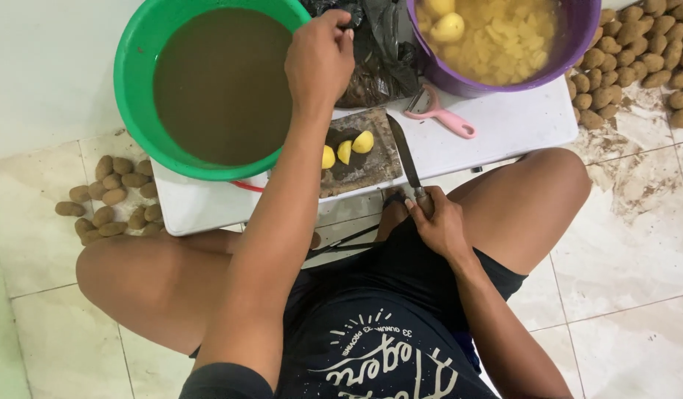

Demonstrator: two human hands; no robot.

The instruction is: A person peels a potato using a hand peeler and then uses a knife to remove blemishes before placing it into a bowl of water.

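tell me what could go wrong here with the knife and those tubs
1. The right hand holds the knife by its handle close to the bare thigh, blade lying on the cutting board; a slip could cut skin.
2. The left hand reaches over the green tub of murky water, whose rim overhangs the white board's edge; a nudge might tip it.
3. The cut potato pieces lie near the board's edge and could roll off.

Dark navy T-shirt with white printed lettering, black shorts, bare arms and legs.
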